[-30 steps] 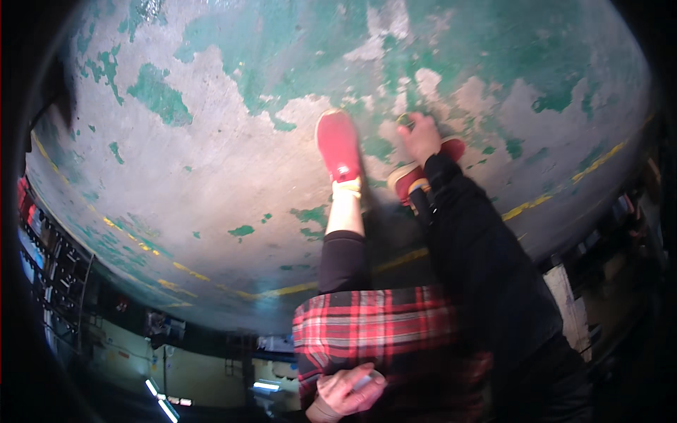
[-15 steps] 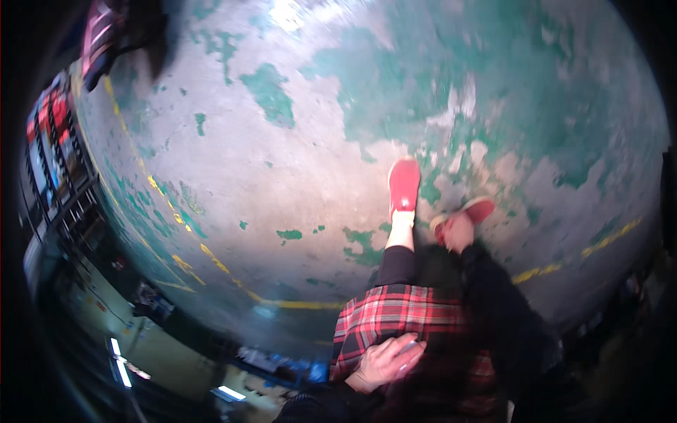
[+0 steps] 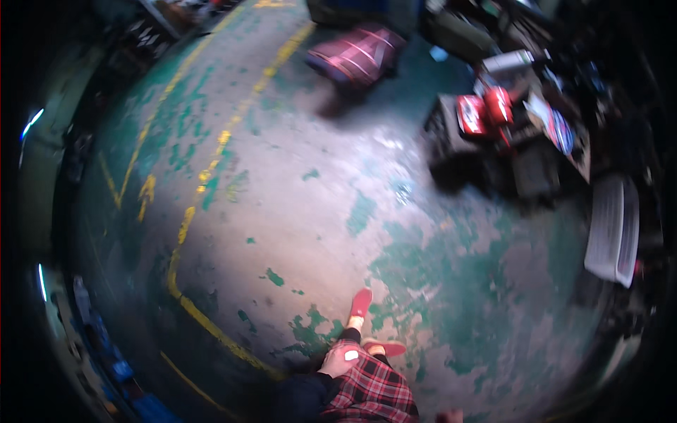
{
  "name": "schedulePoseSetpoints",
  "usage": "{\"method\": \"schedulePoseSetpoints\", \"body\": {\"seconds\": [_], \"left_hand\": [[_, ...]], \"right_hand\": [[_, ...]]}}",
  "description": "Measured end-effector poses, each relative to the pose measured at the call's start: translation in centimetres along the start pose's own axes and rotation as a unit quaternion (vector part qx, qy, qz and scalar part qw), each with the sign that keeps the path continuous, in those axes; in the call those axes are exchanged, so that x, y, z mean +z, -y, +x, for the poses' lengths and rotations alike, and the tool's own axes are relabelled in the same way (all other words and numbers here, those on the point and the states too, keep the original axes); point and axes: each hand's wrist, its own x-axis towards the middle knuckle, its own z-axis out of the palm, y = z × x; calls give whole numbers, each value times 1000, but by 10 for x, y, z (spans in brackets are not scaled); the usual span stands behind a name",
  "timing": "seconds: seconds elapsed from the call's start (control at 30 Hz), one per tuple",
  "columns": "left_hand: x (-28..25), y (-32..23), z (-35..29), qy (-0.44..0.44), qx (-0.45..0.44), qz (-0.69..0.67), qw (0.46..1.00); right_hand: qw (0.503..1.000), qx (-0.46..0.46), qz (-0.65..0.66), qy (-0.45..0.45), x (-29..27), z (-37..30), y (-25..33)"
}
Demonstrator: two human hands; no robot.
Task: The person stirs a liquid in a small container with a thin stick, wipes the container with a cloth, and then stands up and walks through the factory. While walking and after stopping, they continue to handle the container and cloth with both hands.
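My left hand (image 3: 336, 364) is closed in front of my red-and-black plaid garment (image 3: 374, 384). A small white object (image 3: 351, 355) shows at its fingers; its kind is too small to make out. My right hand (image 3: 449, 417) only just appears at the lower edge, blurred, with its fingers not readable. Below my legs, two red shoes, the forward one (image 3: 362, 302) and the one turned sideways (image 3: 385, 347), stand on the worn green and grey floor (image 3: 296, 211).
Ahead, a blurred red plaid shape (image 3: 358, 55) looks like another person's clothing. Right of it, red items (image 3: 484, 113) lie on a cluttered bench. A white plastic basket (image 3: 613, 229) stands at the right. Yellow lines (image 3: 187, 225) mark the floor at left.
My view has swung, bringing the cluttered bench and basket in at the right. My right hand, earlier down by a shoe, is now at the lower edge.
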Motion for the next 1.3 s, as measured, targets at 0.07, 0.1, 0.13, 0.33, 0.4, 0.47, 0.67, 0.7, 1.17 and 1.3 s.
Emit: {"method": "schedulePoseSetpoints", "body": {"seconds": [0.07, 0.1, 0.13, 0.33, 0.4, 0.47, 0.67, 0.7, 1.17, 1.3], "left_hand": [[-46, 3, -8, -26, -70, 3, 997], [-66, 18, -22, -61, -120, 12, 991], [-87, 21, -37, -85, -170, 13, 982], [-179, 54, -55, -118, -229, 11, 966], [-193, 64, -58, -120, -231, 0, 965], [-199, 54, -57, -127, -236, -54, 962], [-180, 66, -37, -155, -153, -155, 964], [-180, 67, -37, -160, -159, -160, 961], [-225, 78, 19, -225, -191, -352, 889], [-273, 48, 92, -224, -148, 0, 963]], "right_hand": [[951, -20, -308, 14, -25, -25, -71], [870, -251, -423, -30, -42, -32, -100], [798, -206, -567, 12, -45, -37, -110], [825, -244, -506, -59, -56, -18, 53], [867, -284, -401, -79, -51, 5, 130], [900, -318, -283, -91, -33, 22, 198], [956, -273, -101, -19, -44, 32, 343], [946, -292, -139, -11, -43, 32, 361], [707, -510, -489, 23, -56, 39, 633], [615, -440, -653, 51, -14, 58, 790]]}}
